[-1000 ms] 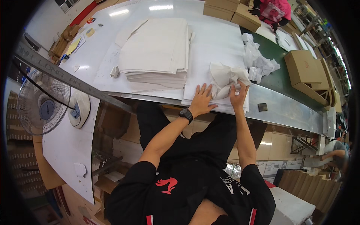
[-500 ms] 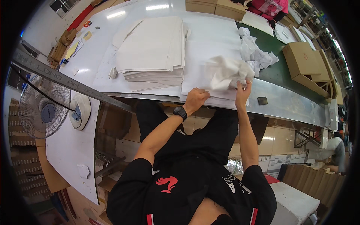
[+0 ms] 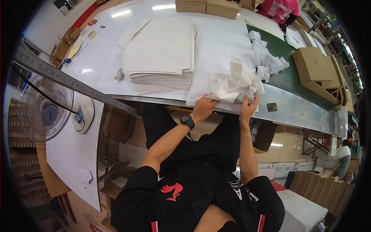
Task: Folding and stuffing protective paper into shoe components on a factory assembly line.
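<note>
A crumpled sheet of white paper stands bunched up above flat white sheets at the front of the table. My right hand grips the lower right part of this crumpled paper, fingers and thumb closed on it. Beside its lower left corner is my left hand, wearing a black watch on the wrist. The left fingers are bent together at the paper's edge, partly covering what they pinch. Just left of the flat sheets lies a thick stack of off-white paper.
Several crumpled white papers lie on a green belt, with an open brown box beyond. A small dark block rests on the metal edge. Left are a fan and an iron. Someone in pink works across the table.
The crumpled paper has come down nearer to me, and a peak of it now stands up. My right hand has lowered slightly with it; my left hand has shifted slightly right.
</note>
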### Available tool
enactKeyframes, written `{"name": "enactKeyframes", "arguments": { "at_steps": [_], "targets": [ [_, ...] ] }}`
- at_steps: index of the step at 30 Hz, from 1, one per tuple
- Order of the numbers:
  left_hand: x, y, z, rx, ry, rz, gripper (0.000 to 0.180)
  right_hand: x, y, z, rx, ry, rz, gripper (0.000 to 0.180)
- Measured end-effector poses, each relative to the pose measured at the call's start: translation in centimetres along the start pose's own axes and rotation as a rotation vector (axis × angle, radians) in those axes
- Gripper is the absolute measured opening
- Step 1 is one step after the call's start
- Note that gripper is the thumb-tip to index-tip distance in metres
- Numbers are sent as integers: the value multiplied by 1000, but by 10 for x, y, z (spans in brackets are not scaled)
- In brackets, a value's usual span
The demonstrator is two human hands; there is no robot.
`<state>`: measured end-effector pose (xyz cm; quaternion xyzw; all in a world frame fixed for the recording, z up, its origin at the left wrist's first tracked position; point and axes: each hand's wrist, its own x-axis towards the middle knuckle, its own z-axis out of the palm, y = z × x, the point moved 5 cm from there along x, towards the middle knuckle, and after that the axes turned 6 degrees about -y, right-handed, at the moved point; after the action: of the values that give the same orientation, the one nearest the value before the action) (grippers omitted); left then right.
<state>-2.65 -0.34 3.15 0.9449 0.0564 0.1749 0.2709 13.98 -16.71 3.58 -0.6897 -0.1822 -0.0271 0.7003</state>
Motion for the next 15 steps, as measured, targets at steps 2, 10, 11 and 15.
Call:
{"name": "enactKeyframes", "arguments": {
  "at_steps": [2,10,11,15],
  "targets": [
    [-6,-4,1,-76,-47,-52,34,-6,-21,2,-29,3,-14,39],
    [-40,9,-23,208,236,-64,28,-37,-68,42,-585,-778,-741,25],
    [-39,21,-30,200,233,-55,28,-35,-72,42,-576,-769,-791,25],
    [-32,40,-57,249,329,50,21,-16,-79,57,-697,-1014,-674,22]
  ]
}}
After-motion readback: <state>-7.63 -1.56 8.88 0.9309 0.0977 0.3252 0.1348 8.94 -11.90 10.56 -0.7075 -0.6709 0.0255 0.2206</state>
